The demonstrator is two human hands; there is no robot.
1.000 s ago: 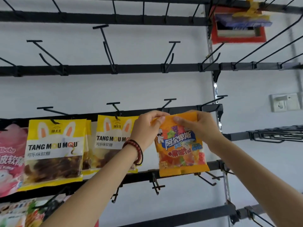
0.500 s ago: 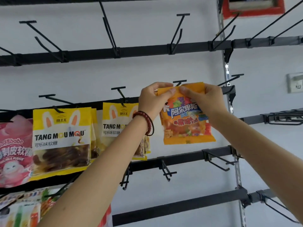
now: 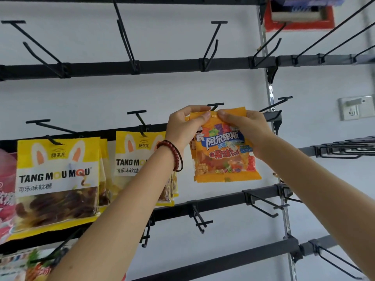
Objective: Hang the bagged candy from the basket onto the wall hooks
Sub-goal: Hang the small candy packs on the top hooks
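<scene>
Orange candy bag (image 3: 225,159) is held up in front of the middle rail (image 3: 272,115) of the wall rack, near that rail's right end. You have it by its top edge with both hands. Your left hand (image 3: 182,128) pinches the top left corner between thumb and curled fingers. Your right hand (image 3: 249,130) pinches the top right part the same way, and the two thumbs nearly meet at the centre of the seal. The bag hangs below your grip, slightly tilted, with its printed face toward you. A T-tipped hook (image 3: 215,104) on the middle rail shows just above the bag's top edge, between your hands. Whether the bag is threaded onto it cannot be told, because your fingers cover that spot. A red bead bracelet (image 3: 174,155) sits on your left wrist.

Further left on the same rail, the nearer yellow stack (image 3: 138,159) hangs from a hook, partly hidden by your left forearm. The far yellow stack (image 3: 56,179) hangs beyond it. A pink bag (image 3: 6,189) hangs at the rail's left end, cut by the frame edge. The upper rail (image 3: 162,66) and the lower rail (image 3: 223,199) each carry a row of black hooks. A silver slotted upright (image 3: 271,92) stands at the rails' right end. A white wall socket (image 3: 357,108) is mounted to its right.
</scene>
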